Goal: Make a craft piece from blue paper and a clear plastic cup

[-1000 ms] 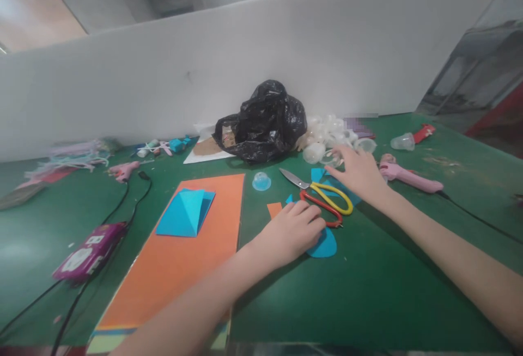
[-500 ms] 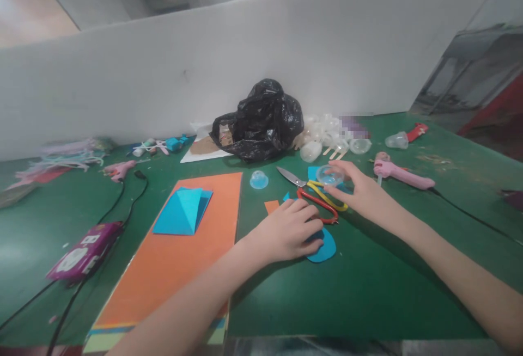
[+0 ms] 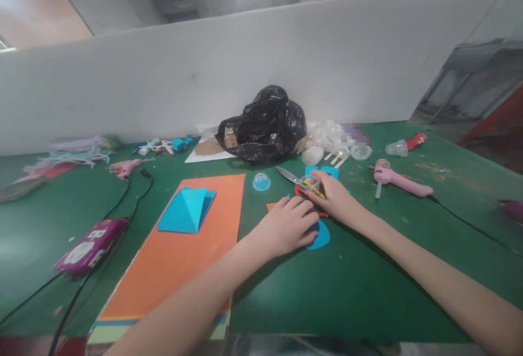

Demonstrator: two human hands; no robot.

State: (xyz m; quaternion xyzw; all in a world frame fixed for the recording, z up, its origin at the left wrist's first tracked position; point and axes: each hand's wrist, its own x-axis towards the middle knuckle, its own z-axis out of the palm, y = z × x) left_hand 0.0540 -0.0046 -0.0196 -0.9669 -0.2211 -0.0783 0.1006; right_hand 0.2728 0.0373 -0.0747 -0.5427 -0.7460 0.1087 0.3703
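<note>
My left hand (image 3: pixel 284 226) rests on a blue paper cutout (image 3: pixel 321 237), whose rounded edge shows past my fingers. A scrap of orange paper (image 3: pixel 272 207) pokes out beyond those fingers. My right hand (image 3: pixel 333 198) sits over the yellow and red handles of a pair of scissors (image 3: pixel 291 177), which are mostly hidden, with only the steel blade showing clearly. At its fingertips is a clear plastic dome (image 3: pixel 309 182), partly covered. Blue paper pieces (image 3: pixel 322 171) lie just beyond the scissors.
A large orange sheet (image 3: pixel 175 269) with folded blue paper (image 3: pixel 186 212) lies left of my hands on the green table mat (image 3: pixel 368 285). Further off are a small dome (image 3: pixel 261 182), a pink glue gun (image 3: pixel 402 183), a black plastic bag (image 3: pixel 261 124) and a white partition (image 3: pixel 204 67).
My right hand has moved left and down onto the scissors handles, and the clear dome has gone with it. My left hand stays on the blue cutout. The view has shifted slightly.
</note>
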